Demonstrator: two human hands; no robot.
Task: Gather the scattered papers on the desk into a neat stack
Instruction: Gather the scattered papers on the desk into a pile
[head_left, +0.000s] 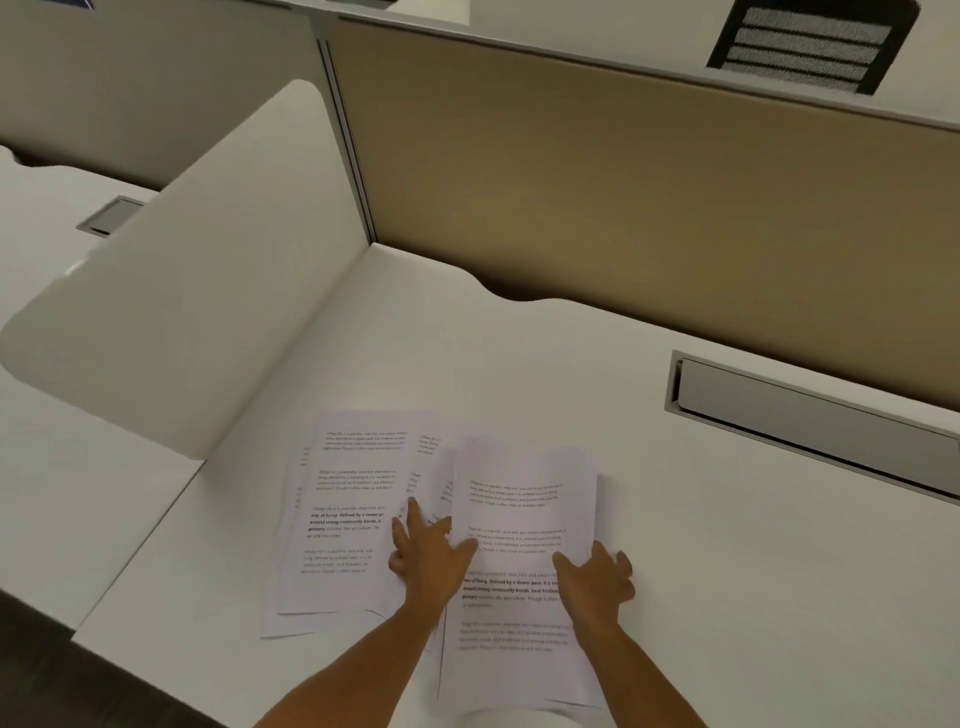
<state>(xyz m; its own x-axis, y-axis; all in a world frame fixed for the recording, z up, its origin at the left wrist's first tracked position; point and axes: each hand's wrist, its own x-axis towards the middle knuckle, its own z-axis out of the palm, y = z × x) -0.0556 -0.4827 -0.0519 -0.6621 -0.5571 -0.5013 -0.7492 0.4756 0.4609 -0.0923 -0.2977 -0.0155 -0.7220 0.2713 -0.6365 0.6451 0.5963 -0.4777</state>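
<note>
Papers (441, 525) lie fanned on the white surface (727, 545) in two overlapping groups, long axes running away from the person. From the head view, the left hand (428, 556) presses flat, fingers spread, on the overlap; the left group lies beside it. The right hand (597, 577) pinches the right sheet (519, 519) at its right edge. Sheets are thin, limp, printed; the surface is smooth and matte.

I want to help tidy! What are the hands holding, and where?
The right hand grips the right-side papers at their right edge. The left hand lies flat across the overlapping sheets, holding nothing.
</note>
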